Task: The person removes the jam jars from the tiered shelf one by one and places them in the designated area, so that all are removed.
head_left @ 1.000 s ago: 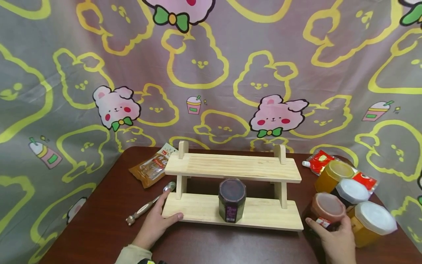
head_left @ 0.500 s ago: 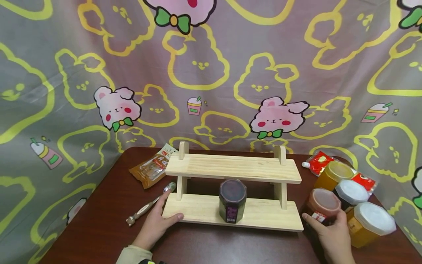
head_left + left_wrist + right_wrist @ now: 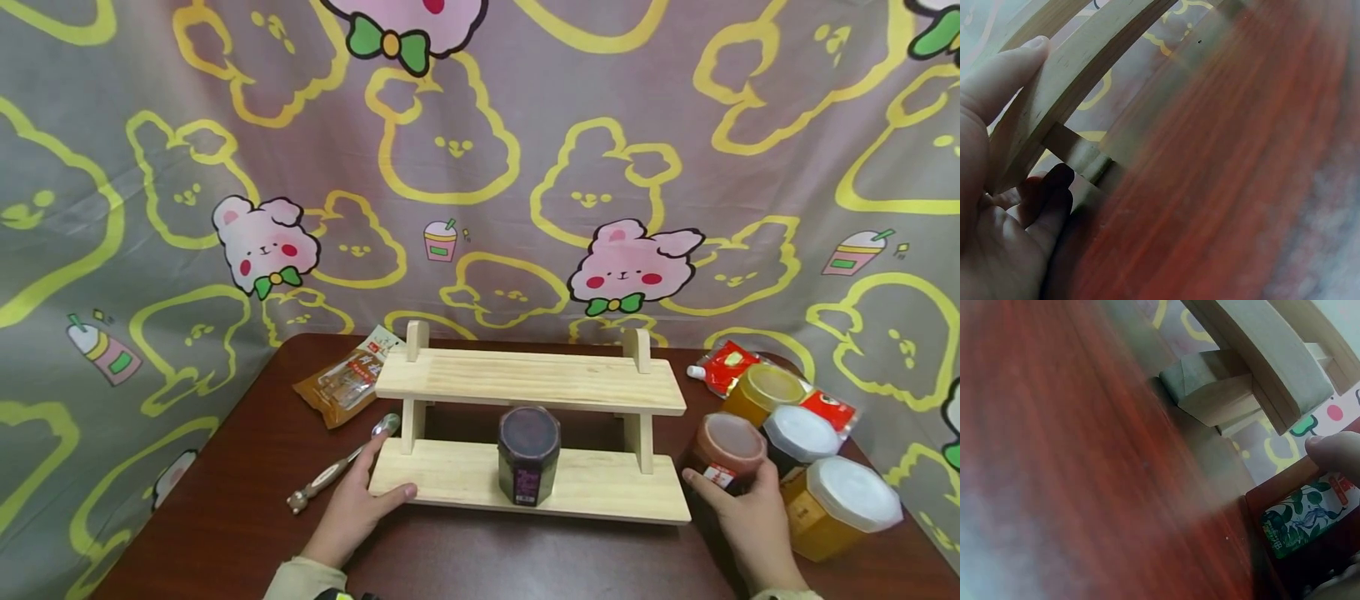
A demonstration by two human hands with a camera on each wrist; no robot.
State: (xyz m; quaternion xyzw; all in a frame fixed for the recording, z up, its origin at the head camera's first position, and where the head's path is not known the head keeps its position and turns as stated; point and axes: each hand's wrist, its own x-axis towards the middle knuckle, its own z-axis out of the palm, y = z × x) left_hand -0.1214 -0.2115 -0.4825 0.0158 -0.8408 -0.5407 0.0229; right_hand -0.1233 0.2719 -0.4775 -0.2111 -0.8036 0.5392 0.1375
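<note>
A two-tier wooden shelf (image 3: 592,487) stands on the dark red-brown table. My left hand (image 3: 352,517) grips the left end of its lower board, thumb on the front edge; in the left wrist view the other fingers (image 3: 1054,203) reach beneath the board (image 3: 1079,69). On the lower tier sits a dark purple-lidded jar (image 3: 528,457). Just right of the shelf, my right hand (image 3: 753,525) holds a reddish-brown jar (image 3: 727,446) upright, its leafy label (image 3: 1304,515) showing in the right wrist view. Whether that jar touches the table I cannot tell.
Beyond the right hand stand a white-lidded amber jar (image 3: 836,508), a white-lidded dark jar (image 3: 802,433) and a yellow-lidded jar (image 3: 763,393). Red pouches (image 3: 727,367) lie behind them. At left are a brown snack packet (image 3: 345,383) and a spoon (image 3: 330,473). A patterned curtain (image 3: 487,208) hangs behind.
My right hand has carried the reddish-brown jar leftward and slightly back, away from the amber jar and closer to the shelf. The left hand and the shelf have stayed in place.
</note>
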